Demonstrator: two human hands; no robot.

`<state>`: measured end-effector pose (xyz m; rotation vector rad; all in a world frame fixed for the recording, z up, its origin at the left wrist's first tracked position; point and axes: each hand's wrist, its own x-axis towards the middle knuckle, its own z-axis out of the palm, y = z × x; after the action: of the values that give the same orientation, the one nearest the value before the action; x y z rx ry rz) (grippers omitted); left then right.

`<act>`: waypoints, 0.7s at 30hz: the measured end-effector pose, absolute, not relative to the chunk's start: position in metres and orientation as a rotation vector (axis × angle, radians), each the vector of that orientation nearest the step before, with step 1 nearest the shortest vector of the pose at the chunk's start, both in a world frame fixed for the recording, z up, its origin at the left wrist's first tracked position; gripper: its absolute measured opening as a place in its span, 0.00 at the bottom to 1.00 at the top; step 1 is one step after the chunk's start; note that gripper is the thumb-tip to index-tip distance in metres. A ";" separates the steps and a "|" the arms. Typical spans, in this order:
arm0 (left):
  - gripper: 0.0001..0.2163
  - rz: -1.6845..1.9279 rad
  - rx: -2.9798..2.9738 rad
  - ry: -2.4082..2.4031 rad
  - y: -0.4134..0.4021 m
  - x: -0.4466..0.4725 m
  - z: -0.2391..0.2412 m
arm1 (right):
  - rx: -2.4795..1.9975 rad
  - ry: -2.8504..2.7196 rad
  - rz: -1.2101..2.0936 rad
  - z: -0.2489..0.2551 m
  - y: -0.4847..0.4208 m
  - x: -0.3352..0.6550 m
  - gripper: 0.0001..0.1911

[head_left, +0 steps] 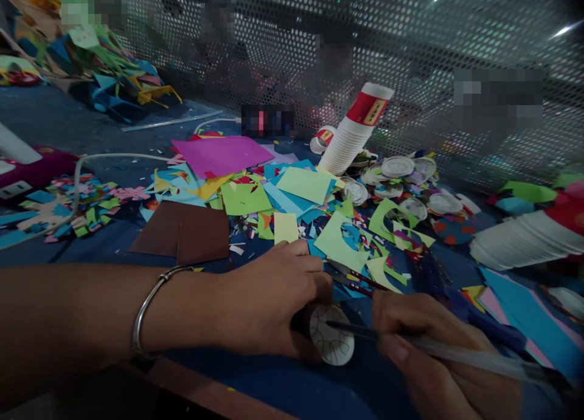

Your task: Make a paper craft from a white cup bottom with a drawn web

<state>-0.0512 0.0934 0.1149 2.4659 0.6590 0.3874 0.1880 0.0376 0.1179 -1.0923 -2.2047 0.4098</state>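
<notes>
My left hand [283,298], a silver bangle on its wrist, is closed around the side of a small round piece that looks like a paper cup bottom [332,350]. Its white face is turned up toward me and carries curved dark lines. A pen [438,348] with a clear barrel is gripped in my right hand [433,341], and its dark tip meets the white face or hovers just over it; I cannot tell which. Just beyond my hands lie scissors [353,280], partly hidden, and a pale green paper scrap [342,240] with a round hole.
Paper sheets and scraps cover the table's middle, among them a purple sheet [223,155] and a brown sheet [157,231]. A leaning stack of paper cups [349,137] stands behind. Several white discs [398,166] are piled near a perforated metal screen [283,67]. Another cup stack [515,240] lies right.
</notes>
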 end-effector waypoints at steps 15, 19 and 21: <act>0.19 0.380 2.491 0.665 0.093 -0.053 0.113 | -1.038 -2.287 0.513 0.122 0.037 0.186 0.04; 0.19 0.380 2.499 0.661 0.093 -0.053 0.113 | -1.052 -2.298 0.478 0.125 0.039 0.184 0.05; 0.19 0.385 2.505 0.663 0.093 -0.052 0.112 | -1.067 -2.297 0.436 0.127 0.039 0.183 0.06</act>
<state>-0.0522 0.0930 0.1124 2.5050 0.6627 0.3853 0.1833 0.0393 0.1268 -1.0670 -2.2972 0.4361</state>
